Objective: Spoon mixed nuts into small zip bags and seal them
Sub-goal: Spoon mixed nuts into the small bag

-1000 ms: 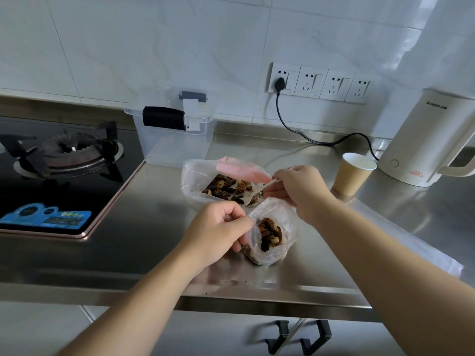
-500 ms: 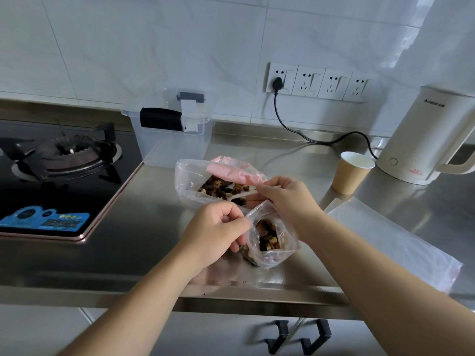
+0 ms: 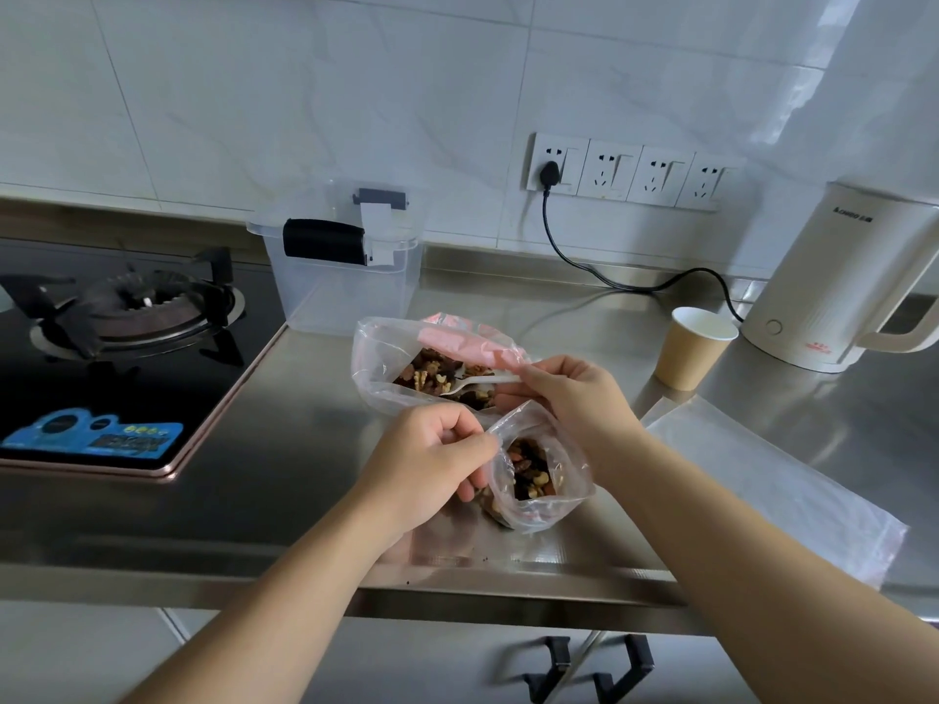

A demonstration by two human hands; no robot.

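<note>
A large clear bag of mixed nuts [image 3: 386, 368] with a pink strip lies open on the steel counter. My right hand [image 3: 574, 393] grips a white plastic spoon [image 3: 477, 382] whose bowl reaches into that bag's nuts. In front of it stands a small clear zip bag [image 3: 546, 480], partly filled with nuts, its mouth open. My left hand [image 3: 432, 459] pinches the small bag's left rim and holds it up.
Empty flat zip bags [image 3: 772, 490] lie on the counter to the right. A paper cup [image 3: 693, 348] and a white kettle [image 3: 838, 282] stand at the back right. A clear lidded box [image 3: 345, 276] sits behind; a gas hob [image 3: 127, 348] is at left.
My right hand has carried the spoon from above the small bag back into the big bag of nuts. My left hand keeps its hold on the small bag.
</note>
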